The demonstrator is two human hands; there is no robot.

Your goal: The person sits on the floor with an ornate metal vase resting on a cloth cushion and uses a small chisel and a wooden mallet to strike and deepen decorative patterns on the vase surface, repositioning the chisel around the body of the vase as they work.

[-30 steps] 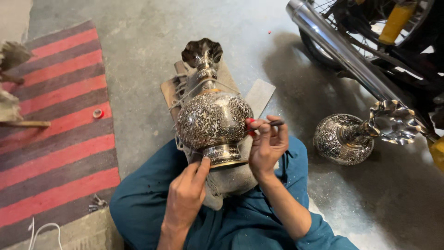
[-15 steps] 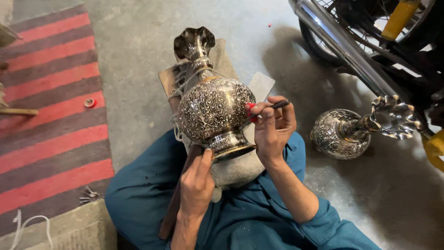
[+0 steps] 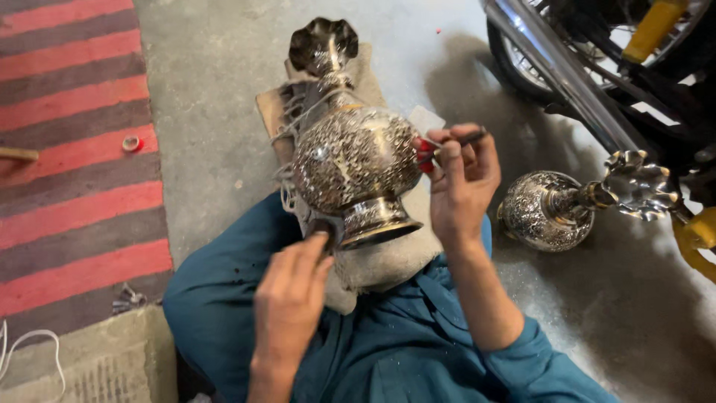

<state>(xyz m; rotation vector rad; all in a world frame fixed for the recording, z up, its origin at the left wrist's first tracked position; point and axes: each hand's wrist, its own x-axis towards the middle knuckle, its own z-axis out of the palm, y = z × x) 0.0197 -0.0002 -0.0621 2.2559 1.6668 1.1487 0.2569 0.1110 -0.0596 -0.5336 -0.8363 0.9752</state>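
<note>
- The left hand (image 3: 291, 287) reaches up from the lower middle of the view, back toward the camera, fingers bent forward together, fingertips (image 3: 319, 240) pressed against the foot of the vase (image 3: 358, 160).
- The left forearm is bare and runs straight down out of view.
- The right hand (image 3: 462, 183) is raised, fingers curled, pinching a thin tool (image 3: 447, 145) between thumb and forefinger.
- The right forearm slants down to the right into a teal sleeve (image 3: 537, 358).
</note>
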